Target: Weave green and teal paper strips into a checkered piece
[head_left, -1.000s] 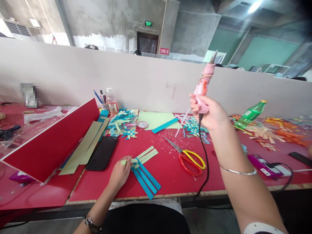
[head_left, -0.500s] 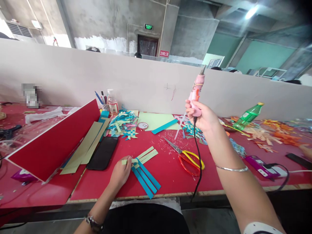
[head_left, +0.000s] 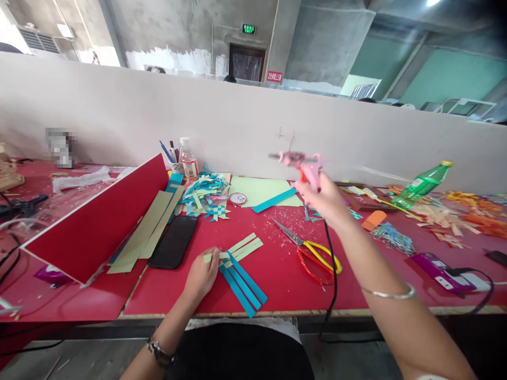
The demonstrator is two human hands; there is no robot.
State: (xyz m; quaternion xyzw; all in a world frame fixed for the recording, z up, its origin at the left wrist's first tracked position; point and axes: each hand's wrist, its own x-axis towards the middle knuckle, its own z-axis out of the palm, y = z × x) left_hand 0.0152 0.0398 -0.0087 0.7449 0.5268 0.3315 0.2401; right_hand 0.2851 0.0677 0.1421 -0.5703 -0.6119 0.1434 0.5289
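My right hand (head_left: pixel 322 198) is raised above the table, wrapped round the grip of a pink hot glue gun (head_left: pixel 311 164). The gun's nozzle points left, somewhat blurred, and its black cord hangs down past the table edge. Low in front of me, my left hand (head_left: pixel 204 272) pinches the corner of woven paper strips (head_left: pixel 243 282). Blue strips fan out toward the front edge, and pale green ones reach up to the right. Scissors (head_left: pixel 311 250) with yellow and red handles lie on the red table, to the right of the strips.
A black phone (head_left: pixel 173 243) lies left of my left hand, beside long paper strips (head_left: pixel 137 232) and an upright red board (head_left: pixel 99 221). Cut paper (head_left: pixel 208 192) is heaped behind. A green bottle (head_left: pixel 422 184) and a purple power strip (head_left: pixel 439 269) are on the right.
My right hand has lowered slightly and tipped the glue gun from nozzle-up to nozzle pointing left. My left hand still pinches the strips. The view has shifted a little.
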